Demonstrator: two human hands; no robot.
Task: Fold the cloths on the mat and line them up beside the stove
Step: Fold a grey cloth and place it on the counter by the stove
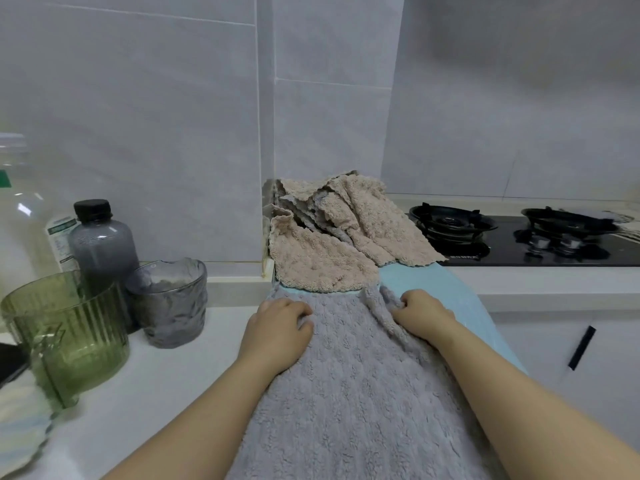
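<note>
Centrally, a limp grey plush cloth [346, 393] is pinched at its upper edge by curled fingers of the left hand [280, 327] and right hand [420, 315]. Corners are judged best held.

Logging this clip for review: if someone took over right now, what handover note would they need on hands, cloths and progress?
Left hand grips the grey cloth at its far left corner. Right hand pinches the bunched far right corner.
The grey cloth lies spread and unfolded over the blue mat.
The beige cloths sit heaped at the mat's far end, next to the stove.
Done: nothing folded or lined up yet.
Left: fold every cloth and line them up beside the stove.
</note>
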